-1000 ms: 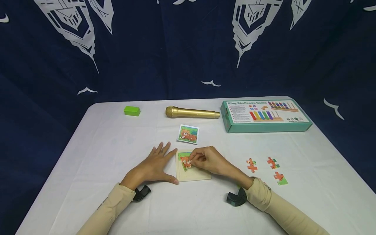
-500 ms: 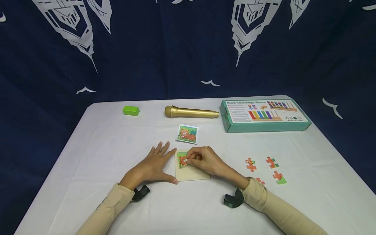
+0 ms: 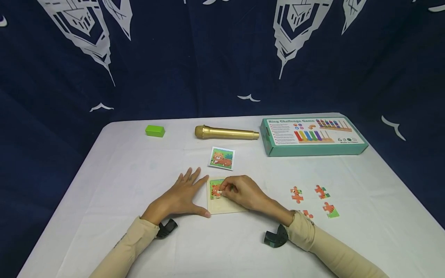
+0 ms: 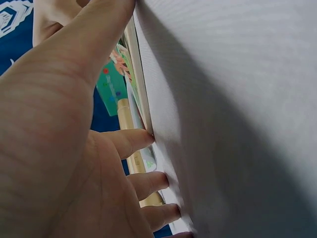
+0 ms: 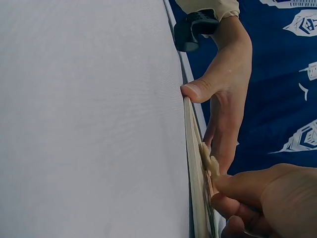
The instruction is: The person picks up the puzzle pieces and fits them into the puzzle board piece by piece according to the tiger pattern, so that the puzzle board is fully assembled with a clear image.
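Note:
A pale wooden puzzle board [image 3: 227, 207] lies flat, with green and tiger-printed pieces in its upper left part. My right hand [image 3: 245, 191] pinches a tiger puzzle piece [image 3: 216, 190] between thumb and forefinger over that corner. Seen from the right wrist, the piece [image 5: 207, 157] tilts against the board, its near side hidden by my fingertips. On the board's left side my left hand [image 3: 182, 197] is spread, thumb at the lower corner and forefinger at the upper one. A small card [image 3: 221, 158] with a tiger picture stands just beyond the board.
Several loose puzzle pieces [image 3: 296, 195] lie to the right, one partly behind my right forearm. Along the back are a green block [image 3: 155, 131], a gold microphone [image 3: 227, 133] and a teal game box [image 3: 314, 150]. A dark patterned cloth [image 3: 194, 58] hangs behind the table.
My right hand has shifted slightly left with the tiger piece, which now sits straighter in the board's upper left area. The left hand stays in place.

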The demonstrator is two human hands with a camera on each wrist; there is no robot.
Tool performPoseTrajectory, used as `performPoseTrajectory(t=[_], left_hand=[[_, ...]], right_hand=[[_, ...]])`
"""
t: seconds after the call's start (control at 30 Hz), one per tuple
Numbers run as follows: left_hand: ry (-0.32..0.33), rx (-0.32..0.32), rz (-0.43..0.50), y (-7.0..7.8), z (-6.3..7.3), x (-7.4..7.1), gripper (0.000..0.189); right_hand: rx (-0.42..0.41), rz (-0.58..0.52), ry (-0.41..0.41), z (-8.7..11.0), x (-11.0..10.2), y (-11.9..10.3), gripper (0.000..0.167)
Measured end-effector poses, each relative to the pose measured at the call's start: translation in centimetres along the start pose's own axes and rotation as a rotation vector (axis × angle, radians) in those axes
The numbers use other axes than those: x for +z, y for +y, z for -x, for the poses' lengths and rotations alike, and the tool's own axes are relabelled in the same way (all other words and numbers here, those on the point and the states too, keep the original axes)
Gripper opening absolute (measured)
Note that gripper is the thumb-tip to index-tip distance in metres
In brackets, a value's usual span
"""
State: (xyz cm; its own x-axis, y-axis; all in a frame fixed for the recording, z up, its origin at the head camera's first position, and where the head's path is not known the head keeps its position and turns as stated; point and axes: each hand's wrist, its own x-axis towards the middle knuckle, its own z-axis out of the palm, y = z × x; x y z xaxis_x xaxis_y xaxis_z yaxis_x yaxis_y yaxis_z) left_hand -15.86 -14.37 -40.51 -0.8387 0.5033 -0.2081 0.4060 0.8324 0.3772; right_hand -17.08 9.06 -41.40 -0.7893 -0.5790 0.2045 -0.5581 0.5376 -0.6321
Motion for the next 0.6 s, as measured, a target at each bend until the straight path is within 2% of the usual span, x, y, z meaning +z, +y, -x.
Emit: performPoseTrajectory(t=[0.23,0.6], left_hand=[[-0.006,-0.001,-0.003,0.07,0.0,0.08,0.118],[-0.001,0.002,-0.001,0.11,0.0,0.0,0.117]], right_hand=[[0.006,0.086,-0.02,0.18,0.08,0.05,0.005],[-0.038,0.108,-0.031,0.2,-0.02,0.11,0.008]])
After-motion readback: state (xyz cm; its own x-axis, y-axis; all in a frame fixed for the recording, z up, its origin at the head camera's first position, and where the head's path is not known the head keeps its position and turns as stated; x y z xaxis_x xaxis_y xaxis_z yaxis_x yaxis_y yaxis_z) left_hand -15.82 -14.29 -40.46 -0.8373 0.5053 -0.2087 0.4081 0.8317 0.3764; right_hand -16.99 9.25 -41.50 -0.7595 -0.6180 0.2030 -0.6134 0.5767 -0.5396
